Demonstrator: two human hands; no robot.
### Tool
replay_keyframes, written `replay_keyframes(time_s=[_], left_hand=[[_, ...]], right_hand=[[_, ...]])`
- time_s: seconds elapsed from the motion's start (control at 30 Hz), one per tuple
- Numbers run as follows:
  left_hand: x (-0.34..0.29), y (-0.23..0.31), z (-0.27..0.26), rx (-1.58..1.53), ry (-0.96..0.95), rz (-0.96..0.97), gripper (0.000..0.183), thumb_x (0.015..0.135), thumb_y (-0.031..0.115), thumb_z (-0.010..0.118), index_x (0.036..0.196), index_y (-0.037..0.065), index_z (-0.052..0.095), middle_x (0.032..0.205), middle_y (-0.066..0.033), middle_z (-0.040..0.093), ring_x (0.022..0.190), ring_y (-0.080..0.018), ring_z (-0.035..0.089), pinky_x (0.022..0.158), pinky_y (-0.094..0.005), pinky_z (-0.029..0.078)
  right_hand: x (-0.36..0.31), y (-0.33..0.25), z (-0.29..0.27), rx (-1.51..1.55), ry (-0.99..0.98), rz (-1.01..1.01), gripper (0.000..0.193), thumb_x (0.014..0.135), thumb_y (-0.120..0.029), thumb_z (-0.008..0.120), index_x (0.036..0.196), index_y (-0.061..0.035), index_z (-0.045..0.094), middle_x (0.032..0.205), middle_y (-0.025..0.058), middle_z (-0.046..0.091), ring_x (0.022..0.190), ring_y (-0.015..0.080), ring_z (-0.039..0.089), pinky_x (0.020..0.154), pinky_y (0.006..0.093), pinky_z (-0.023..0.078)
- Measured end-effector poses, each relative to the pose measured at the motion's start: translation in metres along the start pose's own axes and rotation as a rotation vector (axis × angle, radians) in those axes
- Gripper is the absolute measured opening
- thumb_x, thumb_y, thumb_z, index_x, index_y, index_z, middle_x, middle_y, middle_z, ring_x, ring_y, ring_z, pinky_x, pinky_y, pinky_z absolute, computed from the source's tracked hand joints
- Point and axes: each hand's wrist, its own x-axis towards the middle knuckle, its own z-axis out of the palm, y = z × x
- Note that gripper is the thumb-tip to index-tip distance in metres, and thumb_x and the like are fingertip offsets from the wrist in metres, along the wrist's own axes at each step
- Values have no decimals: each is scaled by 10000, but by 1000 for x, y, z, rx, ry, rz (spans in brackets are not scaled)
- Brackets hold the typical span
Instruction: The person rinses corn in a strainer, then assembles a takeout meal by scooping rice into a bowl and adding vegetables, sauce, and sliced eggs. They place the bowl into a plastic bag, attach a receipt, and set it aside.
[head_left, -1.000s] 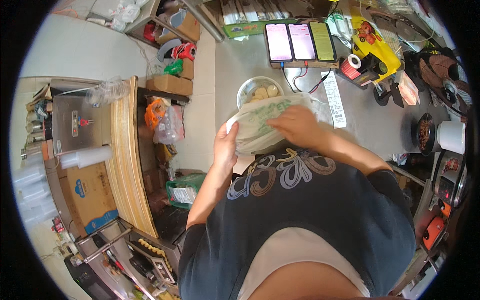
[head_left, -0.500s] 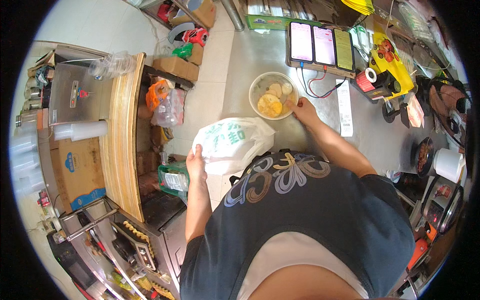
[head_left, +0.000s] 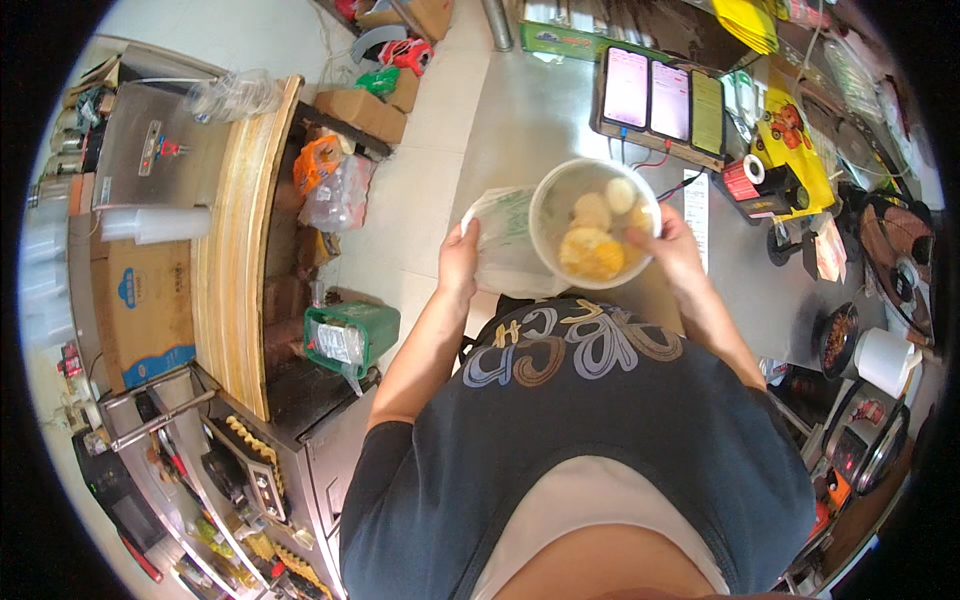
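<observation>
My right hand [head_left: 668, 243] grips the right rim of a round white bowl [head_left: 541, 196], its thumb reaching inside the edge. In the bowl lie a white egg [head_left: 620, 195], pale round pieces and a yellow-orange piece [head_left: 591, 255] of food. A thin white plastic bag [head_left: 497, 235] with green print hangs from my left hand [head_left: 461, 257], whose fingers are closed on its edge. The bowl overlaps the right part of the bag, and I cannot tell whether it is inside the bag's mouth.
Three phones [head_left: 661, 97] stand in a holder at the back of the metal counter [head_left: 530, 115], cables running forward. A paper receipt [head_left: 695, 225] lies to the right, beside a label roll [head_left: 743, 178]. Left of the floor gap is a green basket [head_left: 375, 335].
The bowl has come up off the counter toward me. My left hand has moved right and up with the bag, which now sits behind the bowl's left side.
</observation>
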Motion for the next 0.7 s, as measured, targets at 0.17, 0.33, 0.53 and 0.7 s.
replay_keyframes(time_s=[0.17,0.33,0.53,0.7], left_hand=[[23,-1,53,-10,-136,-60,349,960,267,477,1169,2,567,1055,-78,638,933,-157,598,810,-293,473],[15,9,55,515,-7,121,526,884,314,601,1276,-12,472,1167,-158,590,1057,-234,557,905,-348,437],[-31,25,59,434,-306,32,566,782,109,696,1239,-4,382,1142,-166,554,1040,-242,553,890,-352,451],[1,34,70,109,-166,-44,468,824,83,645,1221,9,407,1102,-135,569,1001,-197,557,837,-328,471]], right_hand=[[20,83,19,-112,82,155,236,803,-151,734,874,-23,549,772,28,605,710,87,539,589,252,456],[24,76,2,-317,7,8,602,813,-187,718,1242,66,380,1039,178,625,859,207,623,767,328,520],[65,-28,-33,-673,54,-200,221,866,-283,636,994,-106,676,837,89,671,697,204,632,647,322,501],[210,-107,-41,-961,222,-342,341,824,-405,648,753,-72,621,665,115,618,616,289,605,576,389,466]])
